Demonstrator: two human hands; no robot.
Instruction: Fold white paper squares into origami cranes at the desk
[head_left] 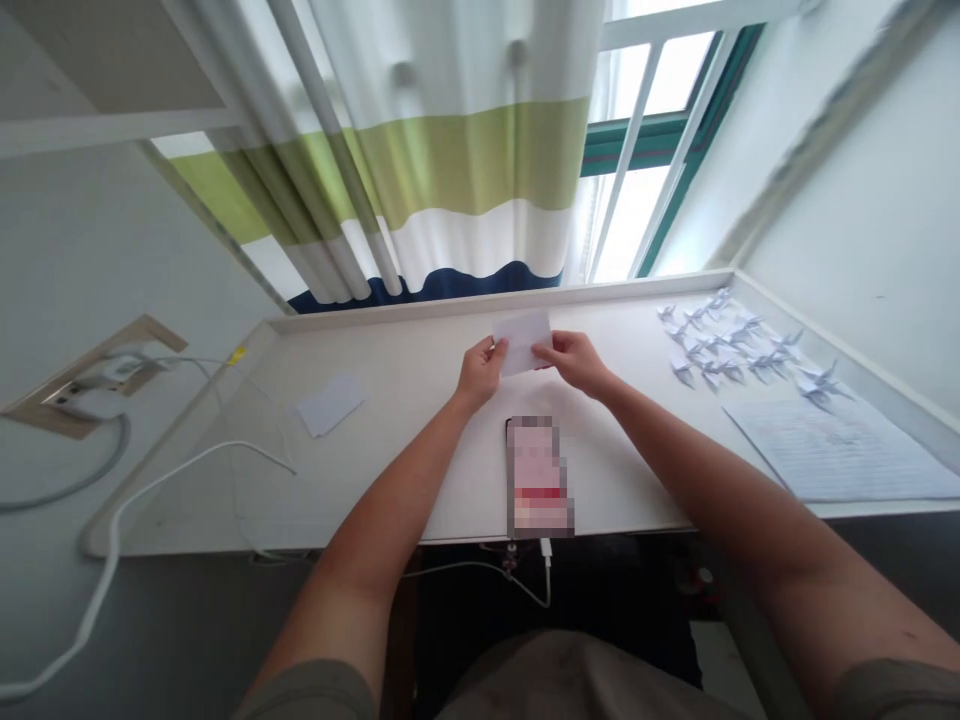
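Note:
A small white sheet of paper (523, 338) is held up over the white desk (405, 450) between both hands. My left hand (482, 368) pinches its left edge, fingers closed on it. My right hand (574, 358) pinches the right edge in the same way. A phone (537, 477) lies flat on the desk just in front of my hands, with a white cable plugged in at the desk's near edge.
Several folded white paper cranes (731, 345) lie at the back right, beside a lined sheet (840, 450). A small white paper piece (331, 404) lies at the left. A wall socket (90, 375) with cables is on the left; a striped curtain (450, 170) and a window are behind.

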